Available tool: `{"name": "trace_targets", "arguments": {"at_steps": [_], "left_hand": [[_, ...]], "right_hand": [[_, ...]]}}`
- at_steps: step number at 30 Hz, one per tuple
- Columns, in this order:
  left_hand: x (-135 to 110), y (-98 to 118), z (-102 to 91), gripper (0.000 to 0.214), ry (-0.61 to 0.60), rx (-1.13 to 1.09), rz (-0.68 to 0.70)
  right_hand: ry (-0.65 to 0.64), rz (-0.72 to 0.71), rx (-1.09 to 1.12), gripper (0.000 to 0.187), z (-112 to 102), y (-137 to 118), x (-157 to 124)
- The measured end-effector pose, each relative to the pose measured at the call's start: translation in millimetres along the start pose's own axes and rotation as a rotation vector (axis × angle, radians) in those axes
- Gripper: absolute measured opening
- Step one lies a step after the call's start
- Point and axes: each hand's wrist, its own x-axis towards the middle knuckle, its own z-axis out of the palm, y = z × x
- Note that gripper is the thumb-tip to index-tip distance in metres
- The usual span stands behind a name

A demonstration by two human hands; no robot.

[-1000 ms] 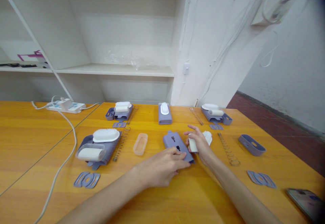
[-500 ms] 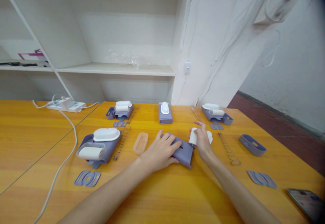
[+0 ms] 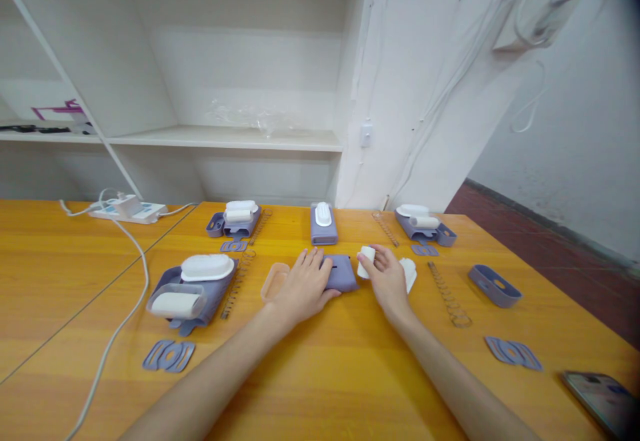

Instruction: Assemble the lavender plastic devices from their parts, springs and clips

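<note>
In the head view, a purple case (image 3: 341, 274) is covered at its left end by the left hand (image 3: 306, 286). The fingers of that hand are spread over the top, with the thumb set at the near edge; whether the case is gripped or only pressed cannot be told. The case is laid on a wooden worktop (image 3: 320, 388), and its uncovered right end, marked by a dark slot, is turned toward the right hand (image 3: 387, 282).

A white roll (image 3: 366, 261) is grasped between the thumb and fingers of the right hand, slightly tilted and just beside the case, with a narrow gap seen between them. Just right of those fingers, a white oval piece (image 3: 409, 273) is partly hidden by the hand. Farther right, a coil spring (image 3: 437, 281) and then a purple shell (image 3: 500, 294) are placed. Nearer the wearer on that side, a flat purple plate (image 3: 513, 353) and a phone (image 3: 600, 398) are seen.

Left of the left fingers, a pale orange tray (image 3: 271, 282) is partly covered by the hand. Well to the left, a second case (image 3: 216, 298) is topped by a white lid (image 3: 207, 268) and a clear box (image 3: 199, 302) containing another roll (image 3: 175, 305). Beyond both sets of fingers, a third case (image 3: 325, 236) is topped by a white ribbed piece (image 3: 323, 214).
</note>
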Motion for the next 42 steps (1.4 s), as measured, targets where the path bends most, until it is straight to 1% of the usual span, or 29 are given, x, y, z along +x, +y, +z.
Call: {"name": "trace_targets", "arguments": {"at_steps": [5, 10, 13, 18, 27, 29, 30, 32, 33, 34, 35, 38, 42], "left_hand": [[4.6, -3.9, -3.7, 0.044, -0.003, -0.043, -0.009], [10.6, -8.0, -5.7, 0.060, 0.024, -0.069, 0.010], [12.2, -9.5, -4.1, 0.064, 0.046, -0.088, 0.009], [10.9, -11.5, -1.9, 0.065, 0.068, -0.121, 0.024], [6.0, -15.9, -1.0, 0.072, 0.076, -0.132, 0.020], [4.3, -17.4, -1.9, 0.072, 0.085, -0.136, 0.012], [3.3, -18.0, -2.5, 0.072, 0.089, -0.141, 0.009], [1.5, -19.1, -3.6, 0.072, 0.094, -0.149, 0.004], [0.7, -19.4, -3.7, 0.073, 0.093, -0.150, 0.004], [0.0, -19.5, -3.5, 0.073, 0.093, -0.148, 0.005], [-0.5, -19.5, -2.8, 0.072, 0.095, -0.143, 0.007], [-1.5, -18.7, 0.6, 0.068, 0.110, -0.121, 0.019], [-3.0, -16.5, 5.0, 0.067, 0.138, -0.104, 0.023]], "right_hand": [[-0.081, 0.048, -0.078, 0.045, 6.4, 9.4, -2.6], [-0.125, 0.055, -0.182, 0.049, 8.1, 15.4, 4.0], [-0.153, 0.058, -0.146, 0.049, 8.7, 18.3, 4.8], [-0.176, 0.013, -0.078, 0.045, 9.4, 22.4, 2.4], [-0.320, -0.038, -0.113, 0.040, 4.4, 20.4, 1.6], [-0.379, -0.060, -0.141, 0.047, 2.2, 19.5, -1.4], [-0.421, -0.072, -0.179, 0.055, 0.8, 18.7, -3.1], [-0.498, -0.107, -0.292, 0.077, -2.2, 16.9, -6.1], [-0.518, -0.128, -0.355, 0.085, -3.6, 16.0, -7.0], [-0.522, -0.150, -0.410, 0.089, -4.7, 15.3, -7.4], [-0.510, -0.172, -0.452, 0.088, -5.5, 15.0, -7.4], [-0.476, -0.240, -0.520, 0.075, -6.6, 15.8, -5.4], [-0.490, -0.315, -0.543, 0.069, -7.8, 16.1, -3.2]]}}
